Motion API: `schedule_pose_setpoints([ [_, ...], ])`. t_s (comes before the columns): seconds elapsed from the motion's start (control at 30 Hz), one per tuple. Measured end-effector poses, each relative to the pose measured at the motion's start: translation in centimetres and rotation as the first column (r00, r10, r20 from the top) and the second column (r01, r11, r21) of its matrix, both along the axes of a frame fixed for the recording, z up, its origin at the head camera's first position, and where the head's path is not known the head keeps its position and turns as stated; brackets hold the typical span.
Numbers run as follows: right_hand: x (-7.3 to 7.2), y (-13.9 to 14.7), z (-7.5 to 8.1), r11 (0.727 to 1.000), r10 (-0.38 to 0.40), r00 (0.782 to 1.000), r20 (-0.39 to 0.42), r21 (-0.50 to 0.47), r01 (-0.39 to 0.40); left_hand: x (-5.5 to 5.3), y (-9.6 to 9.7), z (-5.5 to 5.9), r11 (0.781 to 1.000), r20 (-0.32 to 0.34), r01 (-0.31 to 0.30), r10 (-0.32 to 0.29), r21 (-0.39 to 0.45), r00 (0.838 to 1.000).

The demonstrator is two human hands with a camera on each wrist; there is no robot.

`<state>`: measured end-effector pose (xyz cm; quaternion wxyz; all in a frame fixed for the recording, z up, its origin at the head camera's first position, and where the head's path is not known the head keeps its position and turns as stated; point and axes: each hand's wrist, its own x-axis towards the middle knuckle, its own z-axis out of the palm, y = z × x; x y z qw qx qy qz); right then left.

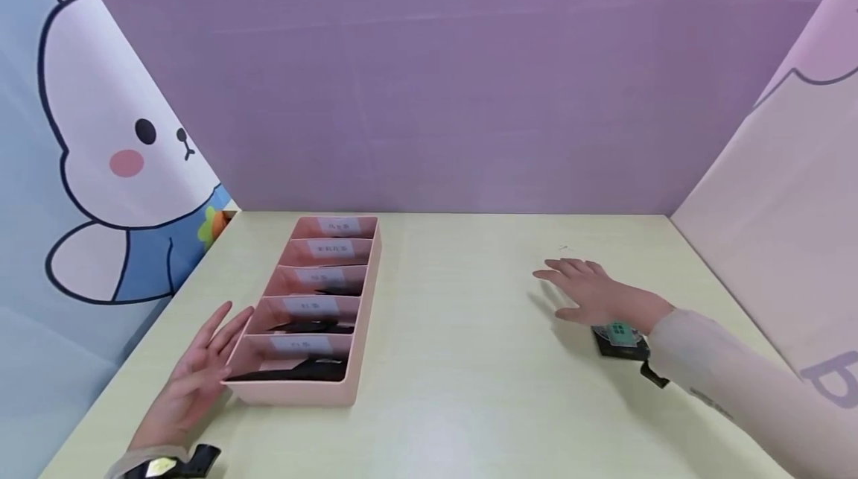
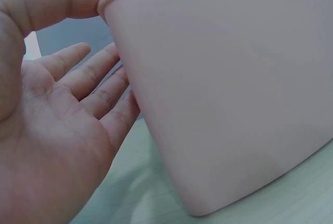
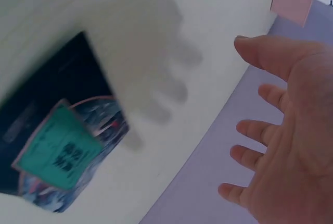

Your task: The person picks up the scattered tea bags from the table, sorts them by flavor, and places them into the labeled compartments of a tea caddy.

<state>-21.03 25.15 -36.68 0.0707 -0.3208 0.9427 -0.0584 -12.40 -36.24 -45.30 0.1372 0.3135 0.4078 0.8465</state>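
A long pink box (image 1: 295,393) with several labelled compartments stands on the left of the table. My left hand (image 1: 191,384) is at its near left corner, fingers extended along the side; in the left wrist view the thumb lies at the rim and the other fingers reach behind the wall. Over the right of the table hovers my right hand (image 1: 596,299), fingers spread and holding nothing. Below its wrist lies a black packet (image 1: 620,351), partly hidden by the sleeve. The right wrist view shows that packet's green label (image 3: 62,146) and patterned part.
Dark packets (image 1: 315,370) lie in the box's nearer compartments, and each compartment's back wall carries a white paper label (image 1: 302,344). A purple panel (image 1: 436,92) rises behind the pale table (image 1: 456,330). Printed cloth (image 1: 94,188) flanks the left, a pale pink panel (image 1: 791,240) the right.
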Motion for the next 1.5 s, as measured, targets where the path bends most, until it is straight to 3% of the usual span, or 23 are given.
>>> schedule_pose_setpoints([
  [0.17,1.0,2.0,-0.5,1.000,-0.012,1.000,0.010,-0.011,0.012,0.1,0.0,-0.1,1.000,0.005,-0.016,0.016,-0.007,1.000],
  [0.6,2.2,7.2,-1.5,0.980,-0.184,0.977,0.109,-0.063,0.191,0.1,0.4,0.2,0.999,0.003,-0.042,0.042,0.001,0.999],
  [0.77,2.4,8.3,-2.0,0.969,-0.239,0.966,0.101,-0.034,0.243,0.0,0.4,0.2,0.999,0.000,-0.043,0.043,-0.003,0.999],
  [1.0,2.4,9.5,-3.1,0.963,-0.267,0.960,0.086,-0.008,0.269,0.1,0.3,0.3,0.997,0.008,-0.066,0.066,-0.028,0.998],
  [1.17,2.1,9.7,-3.5,0.966,-0.249,0.965,0.078,-0.052,0.253,0.0,0.4,0.5,0.999,-0.007,-0.042,0.042,-0.010,0.999],
  [1.27,1.8,9.7,-3.5,0.966,-0.233,0.966,0.112,-0.091,0.244,0.0,0.4,0.4,1.000,-0.009,-0.029,0.029,0.005,1.000],
  [1.5,1.2,9.3,-3.0,0.949,-0.214,0.946,0.243,-0.180,0.260,0.2,0.3,0.4,0.997,0.026,-0.077,0.077,-0.033,0.997],
])
